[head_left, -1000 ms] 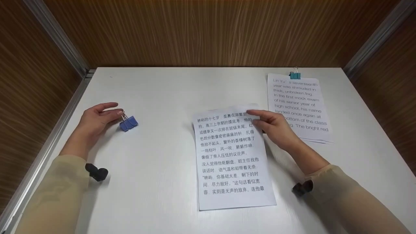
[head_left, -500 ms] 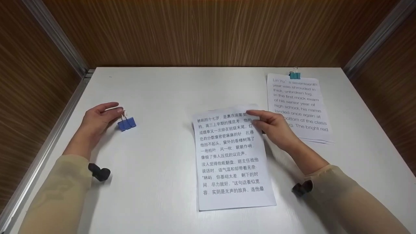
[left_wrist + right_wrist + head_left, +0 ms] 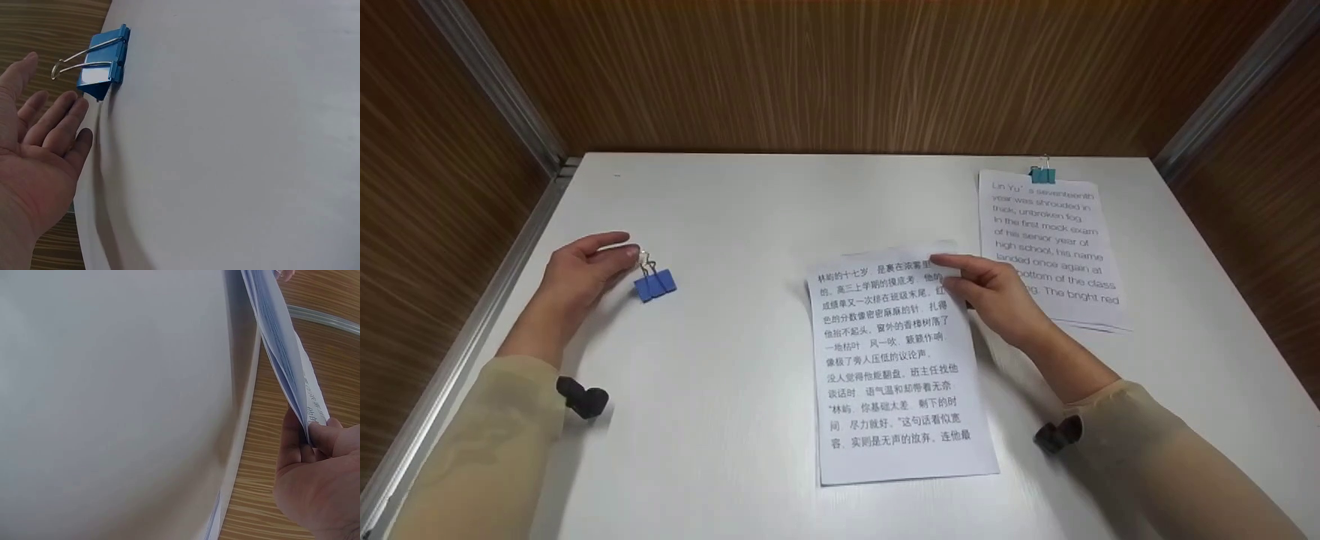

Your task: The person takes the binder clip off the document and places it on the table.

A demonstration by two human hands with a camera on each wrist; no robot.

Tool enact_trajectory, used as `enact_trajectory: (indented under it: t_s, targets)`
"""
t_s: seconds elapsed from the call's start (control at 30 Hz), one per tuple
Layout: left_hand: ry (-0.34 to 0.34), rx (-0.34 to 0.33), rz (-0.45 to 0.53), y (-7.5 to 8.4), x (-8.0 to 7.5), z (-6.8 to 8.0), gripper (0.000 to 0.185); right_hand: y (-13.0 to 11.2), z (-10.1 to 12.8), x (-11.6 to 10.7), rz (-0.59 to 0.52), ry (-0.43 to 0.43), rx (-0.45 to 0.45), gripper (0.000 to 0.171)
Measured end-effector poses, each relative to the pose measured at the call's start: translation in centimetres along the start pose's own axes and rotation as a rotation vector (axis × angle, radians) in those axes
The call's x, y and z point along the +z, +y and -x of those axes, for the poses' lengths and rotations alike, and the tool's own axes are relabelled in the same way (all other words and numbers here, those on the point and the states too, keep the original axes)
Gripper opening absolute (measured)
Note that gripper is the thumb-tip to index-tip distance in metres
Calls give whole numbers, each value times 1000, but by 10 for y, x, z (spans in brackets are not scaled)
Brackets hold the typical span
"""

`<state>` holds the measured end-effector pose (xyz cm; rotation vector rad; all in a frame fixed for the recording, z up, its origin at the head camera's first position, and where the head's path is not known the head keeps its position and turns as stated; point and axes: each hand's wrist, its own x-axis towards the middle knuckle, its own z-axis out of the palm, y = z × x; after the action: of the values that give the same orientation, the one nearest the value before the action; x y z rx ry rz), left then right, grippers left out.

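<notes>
Now the left hand (image 3: 577,274) rests on the white surface (image 3: 735,225), fingers loose and released, tips just at the wire handles of the blue binder clip (image 3: 655,284), which lies on the surface right beside those fingertips (image 3: 67,112). Whether they actually touch the wire, I cannot tell. Over to the right hand (image 3: 990,296): it pinches the upper right corner of the stack of printed sheets (image 3: 892,367), thumb and fingers grasping the edge, corner lifted slightly off the surface. Just beyond that hand lies a second stack of sheets (image 3: 1054,247), fastened at its far edge by a teal binder clip (image 3: 1042,175).
</notes>
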<state>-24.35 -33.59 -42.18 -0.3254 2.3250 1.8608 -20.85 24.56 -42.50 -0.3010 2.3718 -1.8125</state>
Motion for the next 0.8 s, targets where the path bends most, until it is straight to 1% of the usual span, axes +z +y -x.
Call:
enact_trajectory:
  t_s: [0.1,0.2,0.33,0.5,0.6,0.67,0.73,0.8]
  targets:
    - [14,20,-49,3,0,5,73,0,2,1,6,-2,-4,41]
    - [43,60,-134,7,4,11,70,1,2,1,7,-5,-7,41]
    - [93,173,-239,15,17,23,67,2,2,2,9,-10,-18,41]
    - [149,319,-349,27,43,41,69,2,3,3,0,-11,-33,41]
    - [162,424,-399,35,63,51,64,2,3,4,4,-7,-40,41]
    - [159,500,-440,38,77,57,60,3,2,4,13,1,-42,41]
    - [143,567,-487,41,91,63,56,2,1,4,22,9,-43,40]
    - [113,602,-554,43,105,70,57,2,0,3,28,13,-46,41]
